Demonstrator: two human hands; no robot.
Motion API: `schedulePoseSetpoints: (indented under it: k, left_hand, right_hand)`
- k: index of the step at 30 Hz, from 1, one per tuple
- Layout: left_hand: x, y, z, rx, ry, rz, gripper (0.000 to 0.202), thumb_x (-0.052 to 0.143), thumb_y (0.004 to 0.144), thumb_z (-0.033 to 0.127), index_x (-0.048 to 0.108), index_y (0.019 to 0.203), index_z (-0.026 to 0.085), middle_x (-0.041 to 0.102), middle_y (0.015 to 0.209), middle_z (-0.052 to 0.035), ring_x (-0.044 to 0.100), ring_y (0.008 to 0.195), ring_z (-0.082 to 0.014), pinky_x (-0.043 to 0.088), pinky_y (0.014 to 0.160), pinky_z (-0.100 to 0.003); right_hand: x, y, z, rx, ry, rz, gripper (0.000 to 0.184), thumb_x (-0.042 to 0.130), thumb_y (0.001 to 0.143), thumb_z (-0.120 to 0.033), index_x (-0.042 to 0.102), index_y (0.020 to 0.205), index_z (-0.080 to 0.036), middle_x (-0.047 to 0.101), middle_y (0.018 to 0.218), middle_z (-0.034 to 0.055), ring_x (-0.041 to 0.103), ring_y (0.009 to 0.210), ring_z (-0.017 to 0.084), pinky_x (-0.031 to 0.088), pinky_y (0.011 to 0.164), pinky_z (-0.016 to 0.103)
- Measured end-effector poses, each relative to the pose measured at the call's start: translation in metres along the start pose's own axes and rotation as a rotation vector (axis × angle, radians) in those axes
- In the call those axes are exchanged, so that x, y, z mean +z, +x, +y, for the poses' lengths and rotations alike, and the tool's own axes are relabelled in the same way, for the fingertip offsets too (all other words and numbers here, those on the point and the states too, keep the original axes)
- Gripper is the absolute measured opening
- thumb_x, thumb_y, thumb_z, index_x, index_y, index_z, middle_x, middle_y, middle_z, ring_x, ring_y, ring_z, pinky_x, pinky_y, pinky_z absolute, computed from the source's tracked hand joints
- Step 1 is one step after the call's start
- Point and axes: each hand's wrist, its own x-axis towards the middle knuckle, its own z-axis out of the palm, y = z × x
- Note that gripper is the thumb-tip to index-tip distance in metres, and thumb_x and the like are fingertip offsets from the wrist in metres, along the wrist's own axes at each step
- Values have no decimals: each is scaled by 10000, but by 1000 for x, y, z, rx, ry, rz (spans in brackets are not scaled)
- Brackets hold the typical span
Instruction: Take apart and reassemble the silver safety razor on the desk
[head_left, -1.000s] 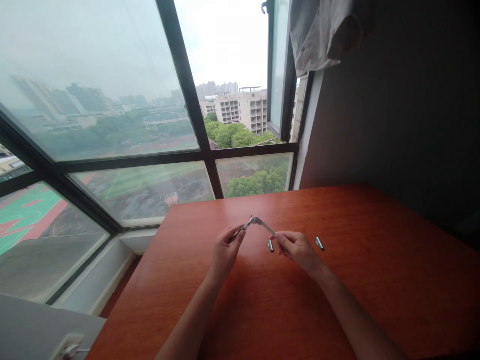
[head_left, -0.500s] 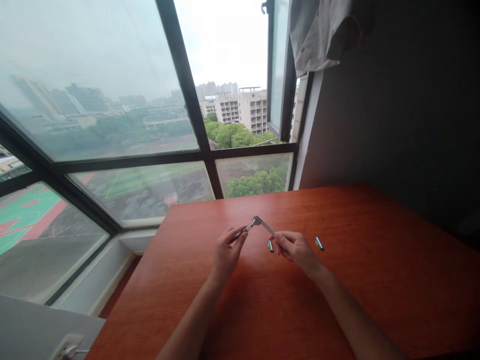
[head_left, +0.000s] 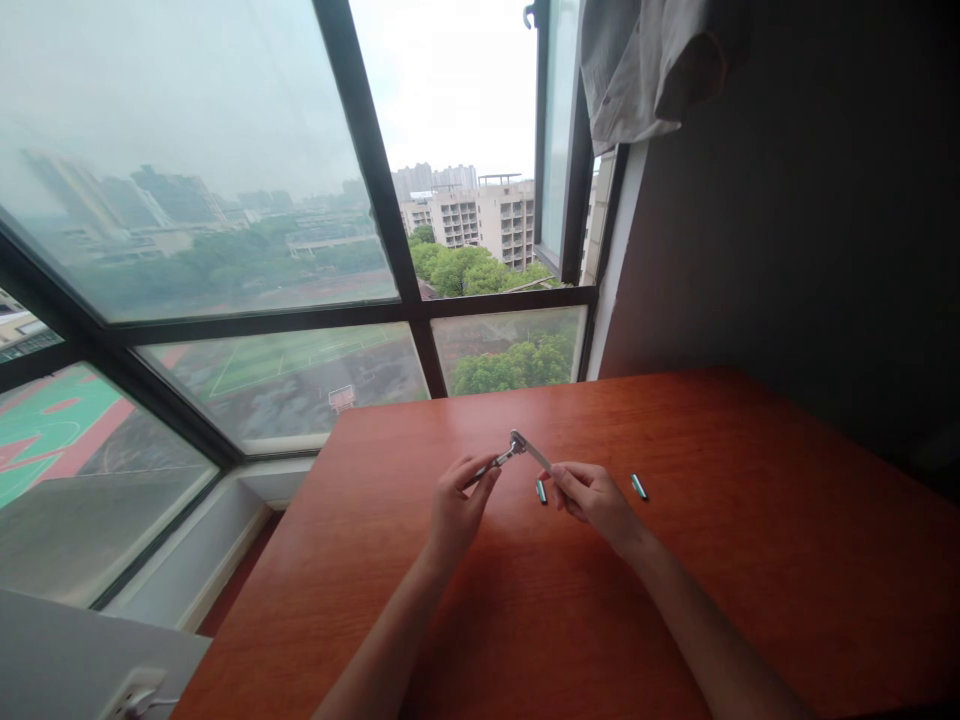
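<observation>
A razor (head_left: 501,460) with a dark and silver handle is pinched between the thumb and fingers of my left hand (head_left: 456,505), its head end pointing up and to the right. My right hand (head_left: 589,492) grips a thin, flat, pale stick (head_left: 536,453), whose exact kind I cannot make out. The stick's far tip meets the razor's head end above the table, and the two form a peak. Just left of my right fingers a small green-and-white razor cartridge (head_left: 541,492) lies on the table. Another razor cartridge (head_left: 638,487) rests to the right of that hand.
The reddish-brown wooden table (head_left: 750,560) reaches to the window frame (head_left: 330,320). Grey cloth (head_left: 634,75) hangs by the opened window pane at upper right, beside a dark wall (head_left: 780,230). A socket with a plug (head_left: 142,695) is at lower left.
My left hand has shifted slightly right with the razor, and its head end sits a little further along against the stick's tip. My right hand is nearly still.
</observation>
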Motion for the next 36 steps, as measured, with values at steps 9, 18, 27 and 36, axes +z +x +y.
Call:
schedulePoseSetpoints:
  k: [9, 18, 27, 36]
  left_hand:
    - [-2, 0, 2, -2, 23, 93, 246, 604, 845, 313, 719, 1001, 161, 647, 859, -59, 598, 783, -163, 469, 687, -230]
    - [9, -5, 1, -5, 5, 20, 237, 594, 855, 303, 712, 1001, 159, 653, 871, -64, 594, 793, -166, 459, 688, -231]
    - [-1, -1, -6, -32, 12, 110, 247, 602, 847, 318, 709, 998, 154, 650, 860, -60, 594, 791, -167, 459, 690, -230]
    - [-1, -1, -9, -54, 34, 41, 252, 607, 840, 331, 712, 992, 159, 657, 838, -55, 579, 754, -167, 441, 652, -231]
  right_hand:
    - [2, -1, -1, 15, 7, -6, 410, 543, 843, -519, 647, 835, -122, 526, 543, -26, 314, 365, 36, 179, 359, 194]
    - [2, -1, 0, 11, 20, 9, 397, 538, 853, -501, 644, 846, -119, 527, 546, -28, 305, 362, 35, 167, 357, 194]
    - [4, -2, -2, -16, -47, -14, 406, 509, 868, -499, 650, 836, -120, 531, 550, -26, 339, 375, 48, 218, 367, 195]
    - [-17, 3, -2, -139, -470, 324, 361, 447, 873, -452, 652, 799, -164, 655, 682, 50, 595, 596, 162, 436, 557, 249]
